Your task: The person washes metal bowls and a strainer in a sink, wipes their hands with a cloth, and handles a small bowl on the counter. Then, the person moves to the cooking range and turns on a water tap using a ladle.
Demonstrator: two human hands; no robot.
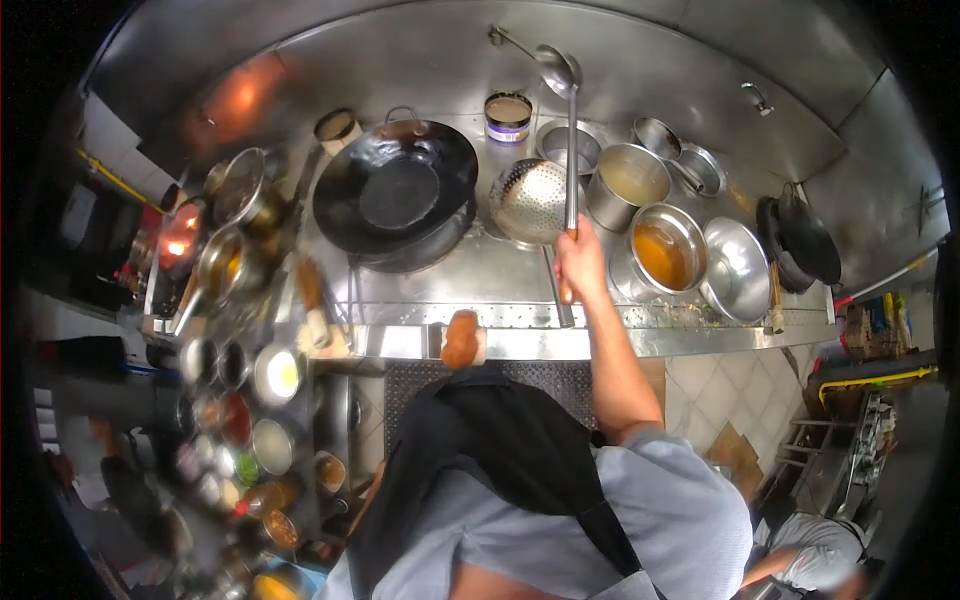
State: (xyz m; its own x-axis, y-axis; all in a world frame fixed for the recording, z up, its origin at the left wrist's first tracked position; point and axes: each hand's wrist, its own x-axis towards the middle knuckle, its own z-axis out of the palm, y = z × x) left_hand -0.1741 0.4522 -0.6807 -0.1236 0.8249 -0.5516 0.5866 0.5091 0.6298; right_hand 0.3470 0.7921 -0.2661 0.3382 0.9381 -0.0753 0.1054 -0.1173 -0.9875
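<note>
My right hand (580, 262) is closed around the wooden grip of a long-handled metal ladle (572, 160). Its bowl is raised toward the steel back wall. Beneath the ladle, a perforated strainer (528, 200) rests on the counter, its handle running toward the front edge beside my hand. To the left stands a large black wok (400, 185). Right of my hand are a metal pot of orange-brown liquid (668, 252) and a pot of cloudy liquid (632, 180). My left hand does not show. A rounded orange-brown thing (461, 340) sits at the counter's front edge; its kind is unclear.
A metal bowl (738, 270) and dark pans (805, 240) stand at the right. A tin (508, 117) is at the back. On the left are blurred pots (222, 262), a brush (312, 295) and several ingredient bowls (275, 375). Another person (815, 550) is at lower right.
</note>
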